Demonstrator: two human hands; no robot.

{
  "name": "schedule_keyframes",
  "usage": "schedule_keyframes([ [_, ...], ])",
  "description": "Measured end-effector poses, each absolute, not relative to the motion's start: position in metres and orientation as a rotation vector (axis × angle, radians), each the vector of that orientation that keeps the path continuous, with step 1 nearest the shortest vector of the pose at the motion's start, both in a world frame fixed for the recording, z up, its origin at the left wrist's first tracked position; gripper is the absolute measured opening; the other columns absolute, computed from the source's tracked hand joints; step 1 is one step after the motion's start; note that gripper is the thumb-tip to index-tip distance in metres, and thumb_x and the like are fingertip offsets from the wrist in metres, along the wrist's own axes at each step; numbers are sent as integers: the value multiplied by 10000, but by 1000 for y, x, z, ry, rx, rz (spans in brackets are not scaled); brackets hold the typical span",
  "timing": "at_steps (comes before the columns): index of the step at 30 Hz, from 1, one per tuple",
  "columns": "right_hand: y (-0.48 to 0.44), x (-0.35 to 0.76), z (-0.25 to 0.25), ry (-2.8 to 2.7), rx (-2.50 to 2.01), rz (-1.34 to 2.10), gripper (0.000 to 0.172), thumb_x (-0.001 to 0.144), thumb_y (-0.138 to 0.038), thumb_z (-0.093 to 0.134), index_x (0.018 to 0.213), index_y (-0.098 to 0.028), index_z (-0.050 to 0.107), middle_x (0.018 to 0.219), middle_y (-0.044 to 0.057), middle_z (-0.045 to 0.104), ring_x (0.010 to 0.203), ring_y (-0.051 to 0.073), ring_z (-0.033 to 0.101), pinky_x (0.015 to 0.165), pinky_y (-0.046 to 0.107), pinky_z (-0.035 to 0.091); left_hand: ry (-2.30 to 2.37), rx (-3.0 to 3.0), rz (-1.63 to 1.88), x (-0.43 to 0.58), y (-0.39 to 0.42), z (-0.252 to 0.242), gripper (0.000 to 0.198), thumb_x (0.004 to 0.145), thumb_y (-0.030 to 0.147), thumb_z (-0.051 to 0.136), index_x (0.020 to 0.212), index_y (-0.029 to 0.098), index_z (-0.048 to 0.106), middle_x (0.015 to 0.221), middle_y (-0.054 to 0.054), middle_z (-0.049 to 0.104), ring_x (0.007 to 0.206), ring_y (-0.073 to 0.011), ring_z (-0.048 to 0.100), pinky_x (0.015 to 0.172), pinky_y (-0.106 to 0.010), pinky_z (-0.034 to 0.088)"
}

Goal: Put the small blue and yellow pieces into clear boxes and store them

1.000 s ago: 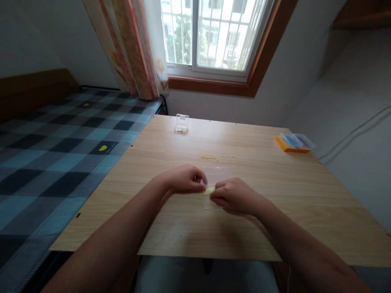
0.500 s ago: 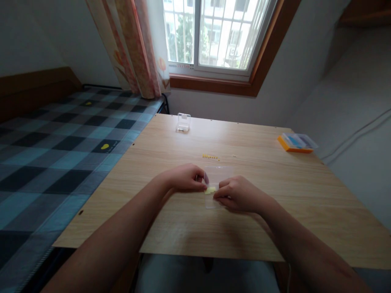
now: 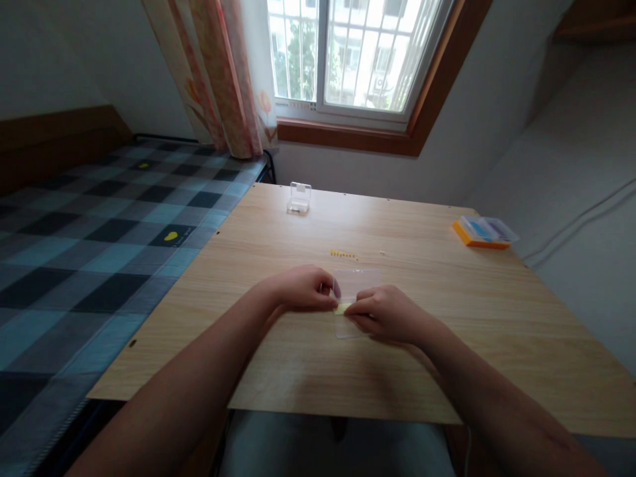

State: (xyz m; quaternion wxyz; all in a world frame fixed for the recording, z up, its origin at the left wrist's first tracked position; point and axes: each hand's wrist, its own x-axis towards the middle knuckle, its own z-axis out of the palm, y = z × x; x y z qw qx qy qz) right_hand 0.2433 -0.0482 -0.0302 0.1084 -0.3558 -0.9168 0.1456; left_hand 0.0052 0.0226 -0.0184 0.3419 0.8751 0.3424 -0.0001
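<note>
While my left hand [image 3: 308,289] pinches a clear case [image 3: 355,281], my right hand [image 3: 390,313] curled there, grip unclear, the table [image 3: 497,324] has a bed [image 3: 124,212] left, a window [image 3: 368,59] far.

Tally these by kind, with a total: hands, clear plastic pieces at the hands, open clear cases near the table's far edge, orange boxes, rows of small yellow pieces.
Hands: 2, left hand and right hand
Clear plastic piece: 1
Open clear case: 1
Orange box: 1
Row of small yellow pieces: 1
Total: 6
</note>
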Motion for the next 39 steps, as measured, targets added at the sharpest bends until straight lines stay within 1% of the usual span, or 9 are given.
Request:
schedule_keyframes([
  [13, -48, 246, -29, -2683, -1042, 450, 226, 924, -186, 584, 989, -240, 794, 841, 14, 729, 680, 118, 599, 644, 253, 360, 884, 2266, 18, 4, 23, -20, 313, 811, 391, 661, 1047, 219, 772, 691, 23, 640, 616, -127, 519, 559, -251, 317],
  [18, -49, 245, -29, -2707, -1054, 452, 220, 891, -161, 593, 942, -233, 795, 821, 10, 724, 661, 116, 585, 631, 259, 342, 885, 2265, 18, 4, 23, -20, 325, 809, 397, 664, 1060, 219, 770, 702, 21, 642, 620, -128, 529, 555, -248, 323],
  [26, -50, 243, -29, -2733, -1055, 403, 206, 902, -167, 590, 909, -233, 785, 793, 4, 712, 632, 111, 553, 619, 268, 308, 888, 2256, 13, 5, 22, -18, 313, 801, 379, 671, 1044, 208, 771, 694, 18, 642, 614, -128, 520, 552, -248, 317],
  [31, -50, 243, -29, -2728, -1055, 395, 212, 901, -162, 586, 912, -234, 785, 798, 7, 714, 646, 118, 564, 622, 271, 318, 889, 2260, 5, 5, 21, -16, 316, 810, 388, 667, 1052, 215, 772, 699, 18, 649, 623, -132, 528, 555, -252, 329],
  [39, -49, 244, -25, -2697, -1092, 490, 219, 874, -136, 577, 892, -210, 782, 815, 19, 708, 678, 125, 580, 646, 258, 361, 889, 2241, 18, 4, 22, -19, 307, 812, 381, 666, 1052, 221, 772, 685, 25, 636, 615, -129, 525, 553, -254, 331],
])
